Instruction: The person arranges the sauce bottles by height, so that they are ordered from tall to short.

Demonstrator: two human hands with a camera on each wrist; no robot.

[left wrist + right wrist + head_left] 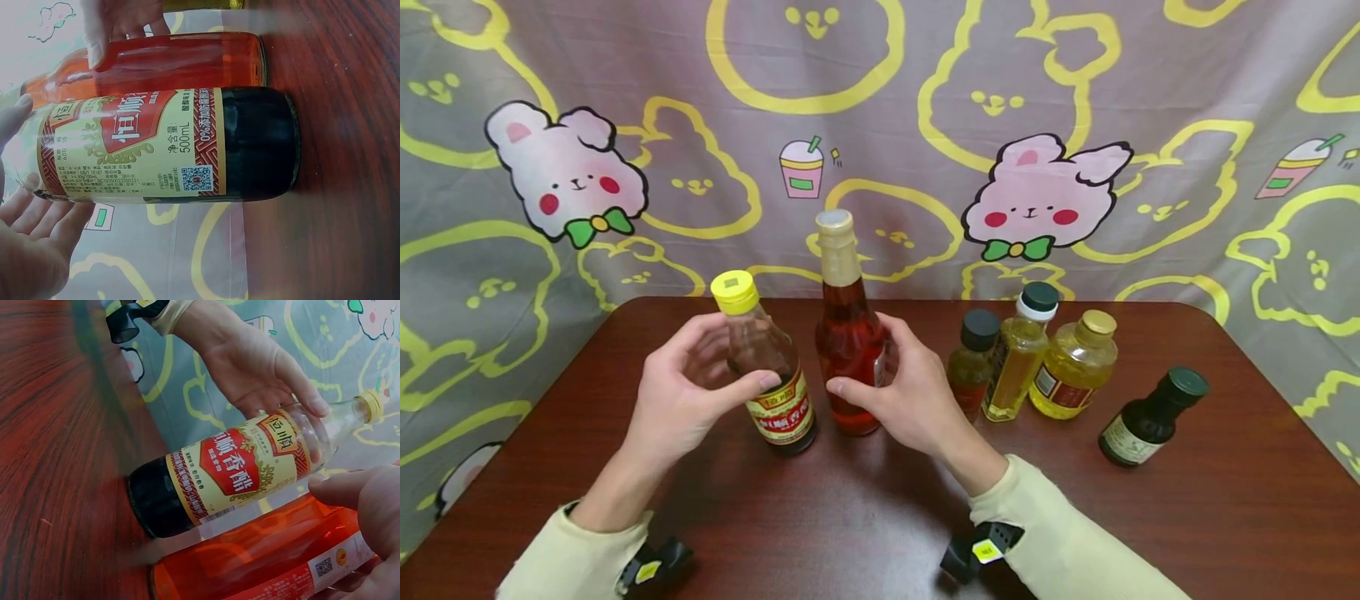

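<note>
My left hand (681, 392) is curved round a vinegar bottle (782, 408) with a yellow cap, dark liquid and a red and cream label. The thumb lies across the front, and the fingers are behind the glass. Close beside it stands a taller bottle of red liquid (848, 350) with a pale gold wrapped neck. My right hand (913, 387) holds this one from the right, thumb in front and fingers partly hidden behind. Both bottles stand on the table. The right wrist view shows the vinegar label (237, 462) facing that camera.
Right of my right hand stand a small dark-capped bottle (979, 333), a square oil bottle (1018, 358), a round yellow oil bottle (1075, 367) and a dark green-capped bottle (1150, 421). The brown table (842, 533) ends at a cartoon-patterned curtain (895, 133).
</note>
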